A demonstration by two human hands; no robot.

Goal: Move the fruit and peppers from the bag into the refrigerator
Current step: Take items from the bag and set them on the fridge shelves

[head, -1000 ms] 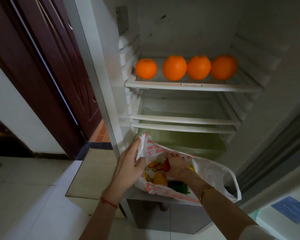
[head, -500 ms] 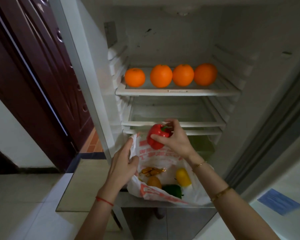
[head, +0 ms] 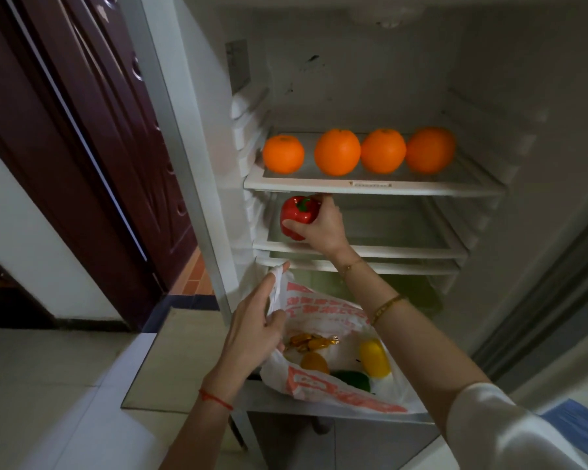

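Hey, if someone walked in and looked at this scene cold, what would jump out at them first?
Probably the four oranges lined up in a row on the upper fridge shelf, bright against the pale interior. Next, the red pepper that the right hand grips at the left end of the shelf just below. Lower down, the left hand holds open a white bag with red print, still holding a yellow item and a green one.

Four round orange oranges (head: 283, 154) (head: 337, 152) (head: 383, 150) (head: 430, 150) sit in a row on the top white refrigerator shelf (head: 374, 187). One glossy red bell pepper (head: 298, 216) is at the second shelf. One white plastic bag with red print (head: 323, 308) holds one yellow pepper (head: 374, 357), one green pepper (head: 352, 379), one orange-brown fruit (head: 314, 362) and a cluster of gold-wrapped pieces (head: 308, 341) (too bunched to count). Two hands (head: 255, 334) (head: 321, 227) show.
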